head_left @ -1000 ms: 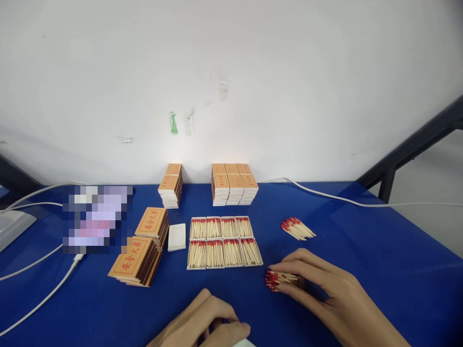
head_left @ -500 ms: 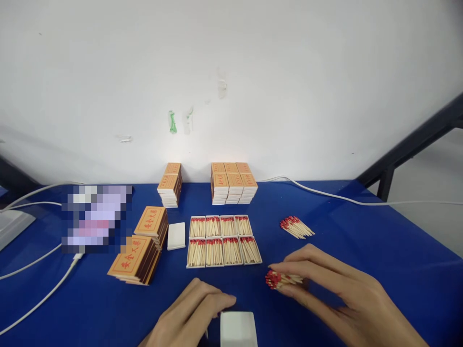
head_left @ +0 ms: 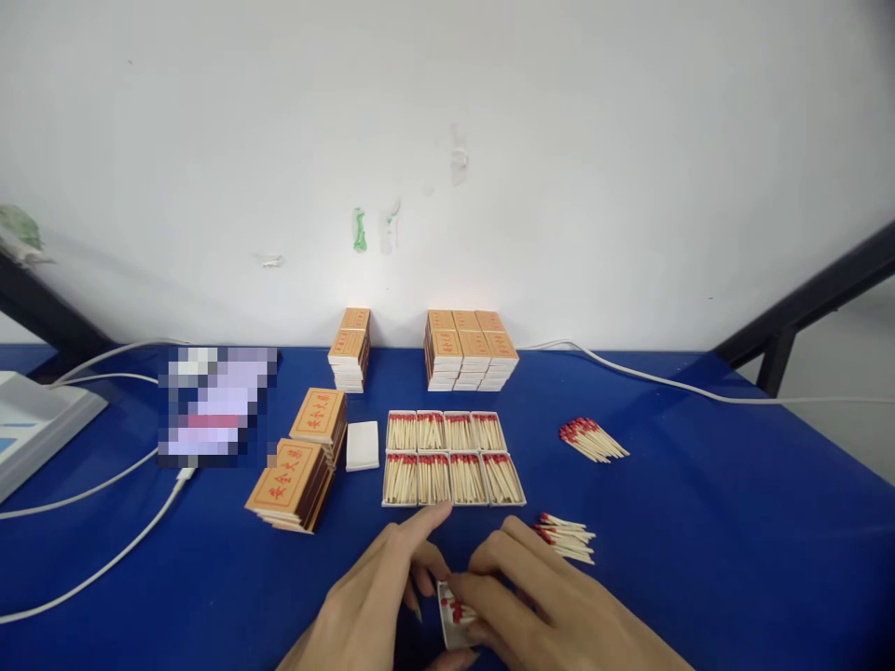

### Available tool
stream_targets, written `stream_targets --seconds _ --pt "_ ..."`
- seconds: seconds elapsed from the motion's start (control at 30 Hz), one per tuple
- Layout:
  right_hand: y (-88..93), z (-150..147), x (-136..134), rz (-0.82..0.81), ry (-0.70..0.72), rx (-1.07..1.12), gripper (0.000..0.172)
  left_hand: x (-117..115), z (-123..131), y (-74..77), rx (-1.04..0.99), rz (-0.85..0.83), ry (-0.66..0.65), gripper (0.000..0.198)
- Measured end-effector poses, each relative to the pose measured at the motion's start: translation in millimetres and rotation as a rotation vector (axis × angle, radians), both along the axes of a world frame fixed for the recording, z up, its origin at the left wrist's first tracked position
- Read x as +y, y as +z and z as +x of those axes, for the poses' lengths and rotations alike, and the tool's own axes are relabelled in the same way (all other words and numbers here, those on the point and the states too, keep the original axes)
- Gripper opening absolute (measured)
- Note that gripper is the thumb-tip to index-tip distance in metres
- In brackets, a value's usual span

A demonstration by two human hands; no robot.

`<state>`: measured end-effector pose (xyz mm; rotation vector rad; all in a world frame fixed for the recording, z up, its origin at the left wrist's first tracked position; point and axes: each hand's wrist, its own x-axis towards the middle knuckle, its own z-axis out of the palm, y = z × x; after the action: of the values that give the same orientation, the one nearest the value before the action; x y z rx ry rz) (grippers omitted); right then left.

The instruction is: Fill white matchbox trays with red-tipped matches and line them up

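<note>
A white matchbox tray [head_left: 453, 637] lies near the front of the table between my hands. My left hand [head_left: 378, 596] holds it from the left, its thumb at the near edge and its index finger stretched out above. My right hand [head_left: 538, 596] reaches over the tray, fingers closed on a bunch of matches [head_left: 460, 613]; red heads show inside the tray, the rest is hidden by the fingers. Just beyond my right hand lies a small loose pile of matches [head_left: 570, 539]. Two rows of match-filled trays [head_left: 453, 504] stand ahead of my hands.
Another pile of matches [head_left: 593, 440] lies to the right. Stacks of orange matchboxes stand at the back [head_left: 472, 347], back left [head_left: 350, 349] and left [head_left: 286, 480], beside blank white trays [head_left: 362, 445]. A phone [head_left: 216, 405] with a white cable [head_left: 158, 522] lies far left.
My right hand has moved left with matches to the tray, leaving some on the table. My left hand has closed in on the tray. The view has shifted slightly left.
</note>
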<state>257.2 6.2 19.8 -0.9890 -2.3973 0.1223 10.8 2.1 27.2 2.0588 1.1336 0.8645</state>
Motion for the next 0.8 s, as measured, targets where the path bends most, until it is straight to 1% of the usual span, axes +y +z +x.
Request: stream_targets --seconds 0.07,0.1,0.17,0.2,0.27,0.3,0.37,0.43,0.5,0.57,0.6,0.63,0.7,0.8 --pt "-3.4 -3.8 0.9 0.006 -0.005 -0.003 0.021 2.2 -0.8 -3.7 -0.005 0.033 0.003 0.114" --pt "-1.2 -4.2 2.5 -0.012 0.013 -0.011 0.020 3.4 -1.2 -5.9 -0.006 0.046 0.005 0.112" --pt "10.0 -2.0 7.9 -0.112 0.091 -0.040 0.015 5.1 -1.8 -9.9 -0.001 0.060 0.019 0.107" --pt "17.8 0.2 11.3 -0.168 0.105 -0.002 0.012 5.7 -2.1 -11.4 0.002 0.062 0.029 0.105" --pt "33.9 5.6 18.3 -0.318 0.122 0.057 0.014 6.0 -2.6 -13.3 0.001 0.063 0.038 0.102" --pt "41.1 8.4 21.5 -0.363 0.137 0.073 0.017 6.0 -2.8 -13.8 -0.002 0.066 0.036 0.102" --pt "51.8 13.7 26.8 -0.405 0.179 0.104 0.019 5.8 -2.9 -14.5 -0.007 0.077 0.028 0.102" --pt "57.0 18.2 30.3 -0.431 0.211 0.131 0.016 6.1 -2.2 -14.9 -0.016 0.093 0.030 0.098" --pt "57.5 21.7 31.8 -0.443 0.210 0.151 0.017 7.4 -0.7 -13.9 -0.043 0.128 0.048 0.083" --pt "54.2 23.9 31.9 -0.452 0.185 0.164 0.018 9.8 0.5 -10.1 -0.062 0.168 0.055 0.063" --pt "51.6 24.6 31.6 -0.459 0.177 0.177 0.017 11.1 0.6 -7.2 -0.053 0.187 0.041 0.052" --pt "48.6 25.0 31.4 -0.473 0.175 0.191 0.016 12.3 0.2 -4.1 -0.021 0.186 0.003 0.046" --pt "42.9 25.2 31.0 -0.498 0.181 0.226 0.014 14.2 -1.8 1.6 0.009 0.194 -0.036 0.040" --pt "39.4 25.3 31.3 -0.532 0.176 0.249 0.014 14.7 -6.1 4.8 0.088 0.186 -0.099 0.039"
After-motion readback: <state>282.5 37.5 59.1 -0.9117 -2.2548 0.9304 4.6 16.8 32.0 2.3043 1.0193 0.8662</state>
